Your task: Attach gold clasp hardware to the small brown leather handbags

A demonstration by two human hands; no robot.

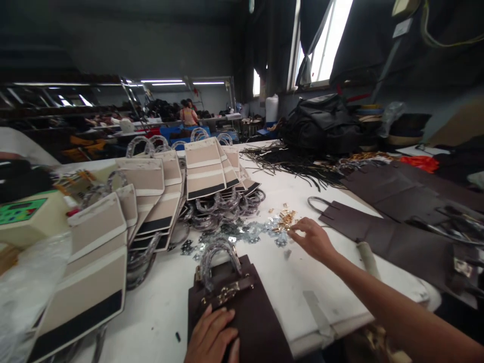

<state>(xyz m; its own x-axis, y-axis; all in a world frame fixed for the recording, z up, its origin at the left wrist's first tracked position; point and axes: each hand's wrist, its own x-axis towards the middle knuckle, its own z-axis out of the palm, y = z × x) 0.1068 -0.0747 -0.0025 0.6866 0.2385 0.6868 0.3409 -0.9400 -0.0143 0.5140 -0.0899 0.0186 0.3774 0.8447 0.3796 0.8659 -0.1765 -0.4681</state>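
Observation:
A dark brown handbag (260,315) lies near the table's front edge, its plastic-wrapped handle (206,264) pointing away from me and gold fittings (229,291) across its upper part. My left hand (214,335) rests on it, fingers laid flat just below the fittings. Farther right, my right hand (313,241) reaches to a small heap of gold metal fittings (286,218). Its thumb and forefinger are pinched together at the heap's edge; what they hold, if anything, is too small to make out. Flat silver metal plates (242,232) are scattered left of the heap.
Beige bag panels with dark strips (98,252) and wrapped handles fill the left. Brown bag pieces (393,234) lie along the right, near a greyish roll (367,258). Black strips (291,164) spread at the back beside a black bundle (321,121). A person (188,115) is far behind.

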